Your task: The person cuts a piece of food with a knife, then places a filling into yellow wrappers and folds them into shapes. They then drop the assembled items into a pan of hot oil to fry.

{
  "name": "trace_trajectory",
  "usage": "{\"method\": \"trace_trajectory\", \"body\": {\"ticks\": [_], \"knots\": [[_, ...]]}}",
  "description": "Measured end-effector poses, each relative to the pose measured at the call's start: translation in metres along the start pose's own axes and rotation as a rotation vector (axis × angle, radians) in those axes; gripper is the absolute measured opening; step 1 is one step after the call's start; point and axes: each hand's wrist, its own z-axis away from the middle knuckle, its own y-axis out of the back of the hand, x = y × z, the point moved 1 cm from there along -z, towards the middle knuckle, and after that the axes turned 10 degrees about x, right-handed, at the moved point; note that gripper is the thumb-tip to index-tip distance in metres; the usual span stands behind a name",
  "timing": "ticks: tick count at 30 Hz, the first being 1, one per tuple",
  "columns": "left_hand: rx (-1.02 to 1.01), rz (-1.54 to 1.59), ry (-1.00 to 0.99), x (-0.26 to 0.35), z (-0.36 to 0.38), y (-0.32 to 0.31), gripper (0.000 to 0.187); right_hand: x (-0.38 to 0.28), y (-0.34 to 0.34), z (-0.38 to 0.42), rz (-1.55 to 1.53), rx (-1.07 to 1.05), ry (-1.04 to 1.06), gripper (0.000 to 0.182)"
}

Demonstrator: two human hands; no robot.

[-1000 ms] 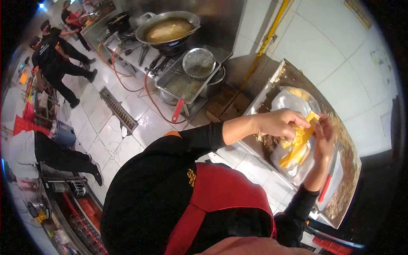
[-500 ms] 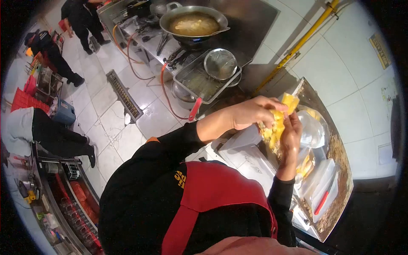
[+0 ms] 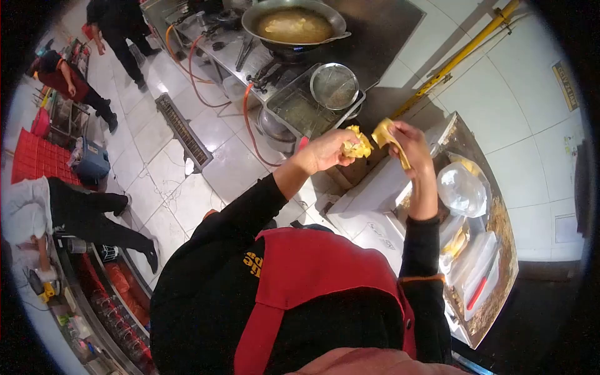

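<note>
My left hand [image 3: 328,151] is closed round a crumpled yellow piece of food [image 3: 357,144]. In my right hand [image 3: 409,147] is a flatter, tan-yellow piece [image 3: 389,139], pinched by the fingers and hanging down toward the palm. The two pieces are apart, with a small gap between the hands. Both hands are raised in front of the white boxes [image 3: 369,212], below the metal strainer [image 3: 335,86]. Plastic bags [image 3: 462,189] with yellow pieces lie to the right of my right forearm.
A wok of oil [image 3: 297,26] with food in it sits on the stove, above a metal tray [image 3: 300,112]. A red-handled tool [image 3: 477,294] lies on the right-hand counter. Several people are at the left; one [image 3: 94,209] bends over a counter.
My hands have moved apart and left from the counter, each now with its own yellow piece. The people at the left have shifted, and one reaches down to the counter.
</note>
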Motion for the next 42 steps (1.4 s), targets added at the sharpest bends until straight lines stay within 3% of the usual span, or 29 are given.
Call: {"method": "trace_trajectory", "body": {"ticks": [2,5,8,9,11,16,18,19,21,25,28,30,31,34,38,42], "knots": [[-0.033,-0.021,0.051,-0.014,-0.002,0.008,0.017,-0.005,-0.027,-0.005,-0.093,-0.075,0.009,0.015],[-0.161,-0.022,0.110,-0.033,-0.015,0.027,0.020,0.006,-0.057,-0.011,0.059,-0.215,0.095,0.017],[-0.179,0.078,-0.132,-0.026,-0.002,0.030,0.013,0.029,-0.068,-0.016,0.280,-0.354,0.109,0.022],[-0.178,0.086,-0.125,-0.026,-0.001,0.034,0.013,0.036,-0.068,-0.017,0.282,-0.354,0.099,0.022],[-0.235,0.024,-0.117,-0.025,-0.001,0.042,0.015,0.032,-0.073,-0.010,0.360,-0.305,0.498,0.023],[-0.311,0.012,-0.099,-0.021,0.008,0.047,0.017,0.009,-0.070,0.011,0.646,-0.278,0.551,0.027],[-0.336,-0.002,-0.106,-0.021,0.012,0.046,0.018,0.014,-0.068,0.008,0.776,-0.202,0.876,0.032],[-0.358,-0.019,-0.121,-0.020,0.013,0.044,0.020,0.012,-0.069,0.013,0.778,-0.195,0.870,0.032],[-0.371,0.026,-0.146,-0.020,0.017,0.037,0.020,0.002,-0.070,0.025,1.118,-0.087,0.784,0.039],[-0.353,0.231,-0.143,-0.018,0.019,0.018,0.023,-0.010,-0.066,0.035,1.157,-0.013,0.796,0.044],[-0.274,0.250,-0.134,-0.009,0.019,0.003,0.028,-0.013,-0.062,0.037,1.135,0.124,0.829,0.051],[-0.165,0.271,-0.155,-0.002,0.022,-0.007,0.025,-0.012,-0.053,0.031,0.778,0.229,1.045,0.044],[-0.168,0.267,-0.154,-0.001,0.023,-0.009,0.025,-0.009,-0.047,0.027,0.778,0.234,1.046,0.044],[-0.166,0.221,-0.198,0.004,0.027,-0.016,0.027,0.008,-0.029,0.014,0.201,0.012,0.521,0.027],[-0.246,0.216,-0.217,0.004,0.035,-0.027,0.029,0.007,-0.014,0.012,-0.055,-0.180,0.360,0.025],[-0.251,0.155,-0.213,0.006,0.034,-0.030,0.033,0.008,-0.005,0.012,-0.099,-0.215,0.375,0.029]]}}
